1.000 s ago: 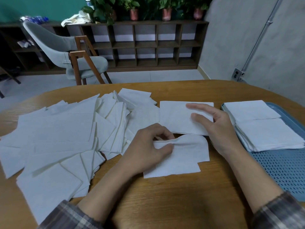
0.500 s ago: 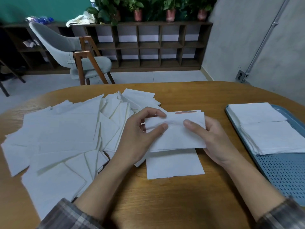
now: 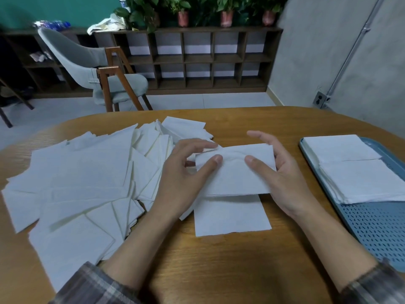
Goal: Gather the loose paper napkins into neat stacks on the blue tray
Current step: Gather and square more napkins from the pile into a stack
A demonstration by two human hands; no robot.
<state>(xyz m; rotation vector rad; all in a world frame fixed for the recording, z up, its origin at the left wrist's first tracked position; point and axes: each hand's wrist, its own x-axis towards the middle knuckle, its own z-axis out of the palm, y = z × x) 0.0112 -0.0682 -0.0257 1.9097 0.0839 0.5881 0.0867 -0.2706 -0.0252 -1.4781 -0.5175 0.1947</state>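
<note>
Held over table [image 3: 219, 270] — napkin [image 3: 234, 174] pinched at both ends by left hand [image 3: 186, 174] and right hand [image 3: 285, 181]; second napkin [image 3: 232, 216] laid flat beneath.

The napkins [image 3: 83, 176] on the table [image 3: 219, 270] are plain white. The table is warm brown wood with fine darker grain. At the table's right edge the tray [image 3: 377, 227] is blue, patterned with rows of small dark slots. The sleeves [image 3: 92, 286] at the table's near edge are grey plaid. Beyond the table are a pale grey chair [image 3: 72, 55] with brown legs, a dark brown shelf [image 3: 197, 60], pink pots [image 3: 183, 18] and a teal wall [image 3: 54, 7].
</note>
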